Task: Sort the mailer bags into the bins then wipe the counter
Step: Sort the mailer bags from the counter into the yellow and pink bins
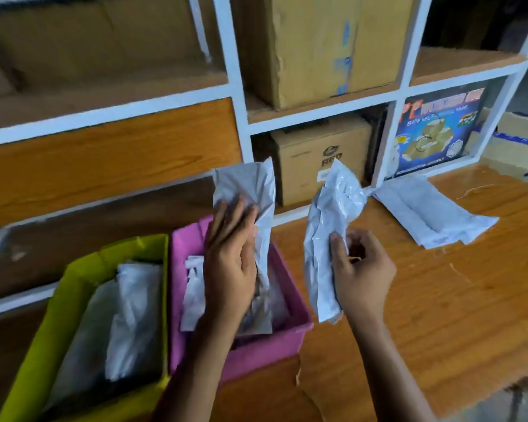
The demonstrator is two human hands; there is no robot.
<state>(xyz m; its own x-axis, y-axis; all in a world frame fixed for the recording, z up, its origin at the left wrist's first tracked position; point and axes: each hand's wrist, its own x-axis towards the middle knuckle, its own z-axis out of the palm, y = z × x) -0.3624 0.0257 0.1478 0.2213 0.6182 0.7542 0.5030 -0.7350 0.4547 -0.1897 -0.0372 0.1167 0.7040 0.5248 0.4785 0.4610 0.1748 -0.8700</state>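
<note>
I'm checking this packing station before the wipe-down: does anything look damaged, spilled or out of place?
Nothing is spilled. The big cardboard box on the upper shelf has a crumpled, creased front corner. The counter shows pale scratches, and loose mailer bags lie unsorted on it beside the shelf.

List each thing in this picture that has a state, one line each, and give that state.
Left hand: holds the left bag.
Right hand: pinches the right bag.
Left bag: upright, lower end at the pink bin.
Right bag: lifted over the counter.
Green bin: open, bags inside.
Pink bin: open, bags inside.
Loose bags: flat on the counter.
</note>
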